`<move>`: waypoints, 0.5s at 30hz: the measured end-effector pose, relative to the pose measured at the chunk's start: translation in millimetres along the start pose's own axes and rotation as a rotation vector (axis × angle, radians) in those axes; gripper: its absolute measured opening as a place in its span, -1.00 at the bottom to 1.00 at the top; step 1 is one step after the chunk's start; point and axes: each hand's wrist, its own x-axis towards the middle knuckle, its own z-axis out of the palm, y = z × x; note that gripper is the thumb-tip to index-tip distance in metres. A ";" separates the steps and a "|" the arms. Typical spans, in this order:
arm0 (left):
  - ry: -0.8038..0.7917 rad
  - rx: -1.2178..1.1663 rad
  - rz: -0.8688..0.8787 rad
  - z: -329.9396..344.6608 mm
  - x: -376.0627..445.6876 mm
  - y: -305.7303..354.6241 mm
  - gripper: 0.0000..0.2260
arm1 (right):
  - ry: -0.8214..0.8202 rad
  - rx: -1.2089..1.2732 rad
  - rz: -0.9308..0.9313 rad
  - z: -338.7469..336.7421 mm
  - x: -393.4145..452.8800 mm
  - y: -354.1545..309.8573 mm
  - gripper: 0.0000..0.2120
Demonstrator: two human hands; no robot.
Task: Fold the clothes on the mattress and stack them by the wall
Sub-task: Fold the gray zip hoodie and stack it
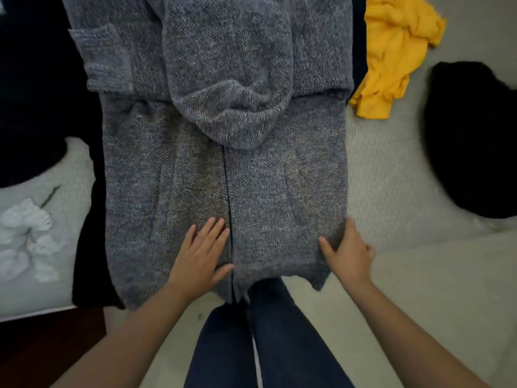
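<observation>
A grey knitted hooded cardigan (212, 113) lies spread flat on the pale mattress (391, 177), front up, its hood folded down over the chest and one sleeve cuff laid across at the upper left. My left hand (200, 254) presses flat, fingers straight, on the hem beside the front opening. My right hand (348, 252) holds the cardigan's right hem edge, thumb on top of the knit and fingers at its side.
A crumpled yellow garment (391, 54) lies at the upper right, a black garment (472, 138) further right. Dark clothing (36, 88) is heaped at the left above a white-printed grey fabric (30, 233). My legs in dark jeans (263, 340) are below the hem.
</observation>
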 end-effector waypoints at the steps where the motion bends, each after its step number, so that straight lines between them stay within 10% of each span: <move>1: 0.008 0.007 0.021 7.2 -5.4 2.7 -0.27 | -0.023 0.043 0.057 7.1 -10.0 0.3 -0.44; 7: 0.113 0.051 0.140 37.2 -42.1 23.1 -0.49 | -0.125 0.420 0.239 8.1 -50.5 -0.5 -0.77; 9: -0.013 0.015 0.009 48.2 -49.1 34.9 -0.26 | -0.148 0.709 0.275 -13.2 -54.2 -4.0 -0.89; 15: 0.029 -0.144 -0.156 64.9 -34.2 52.6 -0.32 | -0.065 1.071 0.272 -79.6 -42.3 -16.0 -0.63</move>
